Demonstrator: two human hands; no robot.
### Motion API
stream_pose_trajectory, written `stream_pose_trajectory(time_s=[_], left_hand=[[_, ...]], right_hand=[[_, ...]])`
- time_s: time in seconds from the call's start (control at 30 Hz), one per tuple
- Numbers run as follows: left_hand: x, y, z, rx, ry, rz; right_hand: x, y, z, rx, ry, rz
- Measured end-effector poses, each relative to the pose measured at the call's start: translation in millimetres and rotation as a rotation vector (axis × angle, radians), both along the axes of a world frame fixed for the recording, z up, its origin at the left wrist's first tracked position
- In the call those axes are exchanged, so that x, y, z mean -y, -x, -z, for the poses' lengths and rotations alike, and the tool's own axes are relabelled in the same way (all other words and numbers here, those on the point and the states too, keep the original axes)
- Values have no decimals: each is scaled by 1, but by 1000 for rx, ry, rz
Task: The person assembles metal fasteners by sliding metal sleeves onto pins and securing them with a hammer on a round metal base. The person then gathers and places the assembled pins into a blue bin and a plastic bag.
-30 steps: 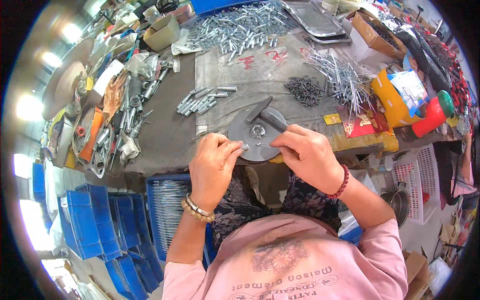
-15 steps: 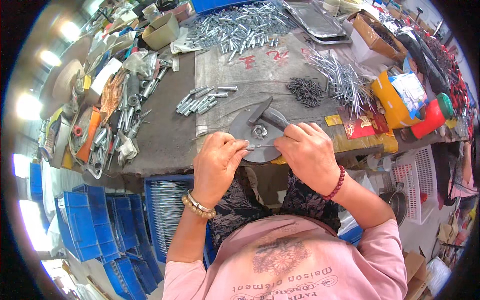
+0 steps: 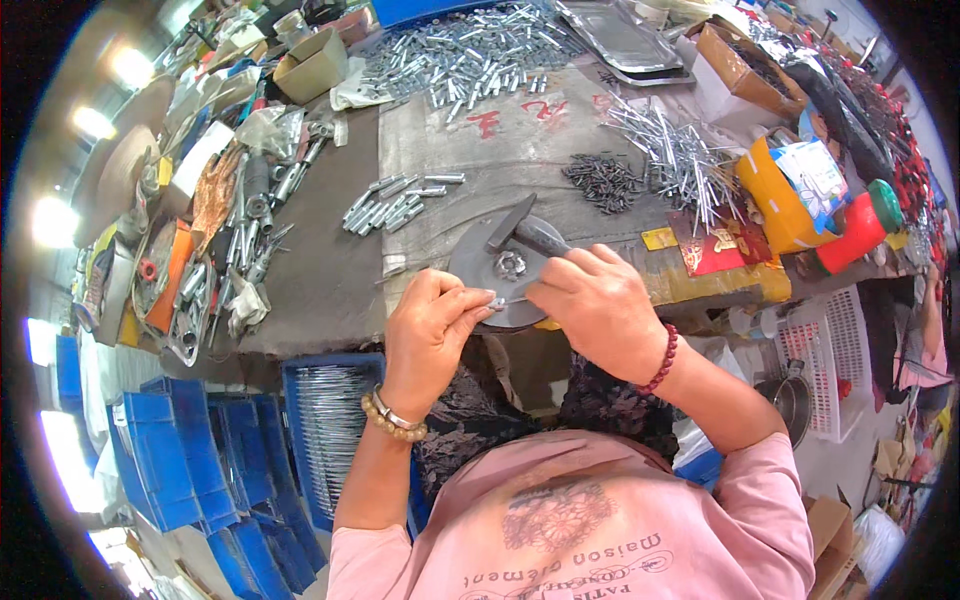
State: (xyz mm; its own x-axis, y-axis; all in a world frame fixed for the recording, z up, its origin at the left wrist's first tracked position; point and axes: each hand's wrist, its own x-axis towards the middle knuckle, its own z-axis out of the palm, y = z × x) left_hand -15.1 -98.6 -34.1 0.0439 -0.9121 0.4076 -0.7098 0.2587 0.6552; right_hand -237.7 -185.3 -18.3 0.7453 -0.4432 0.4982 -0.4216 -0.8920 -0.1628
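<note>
My left hand (image 3: 432,325) is closed in a pinch on a small silvery metal fitting (image 3: 497,304), held low over the near edge of a round grey metal plate (image 3: 462,262). A thin metal rod (image 3: 517,299) runs from the fitting to the fingertips of my right hand (image 3: 603,308), which are closed on it. A hammer (image 3: 513,224) rests on the plate, its handle reaching toward my right knuckles; whether they touch is hidden. Behind the fitting, a round silvery metal piece (image 3: 510,264) sits at the plate's middle.
Metal tubes (image 3: 385,212) lie left of the plate. Farther back are a large heap of tubes (image 3: 470,55), black screws (image 3: 603,182) and long thin rods (image 3: 665,150). Tools (image 3: 250,220) crowd the left. A red bottle (image 3: 850,240) stands right. Blue crates (image 3: 165,450) stack below left.
Both hands have shifted slightly, the right one closer to the left, so less of the rod shows between them. The whole view has moved a little.
</note>
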Motion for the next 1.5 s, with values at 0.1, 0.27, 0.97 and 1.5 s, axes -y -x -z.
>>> stream_pose_trajectory(time_s=[0.1, 0.27, 0.97, 1.5], left_hand=[[0, 3, -3, 21, 1, -9], [-2, 4, -3, 58, 11, -38], [-3, 5, 3, 49, 52, -46], [-4, 1, 5, 110, 75, -56]], right_hand=[[0, -3, 1, -38, 70, -50], [17, 17, 5, 155, 25, 101], [78, 35, 1, -59, -151, 283], [9, -34, -11, 279, -695, -121]])
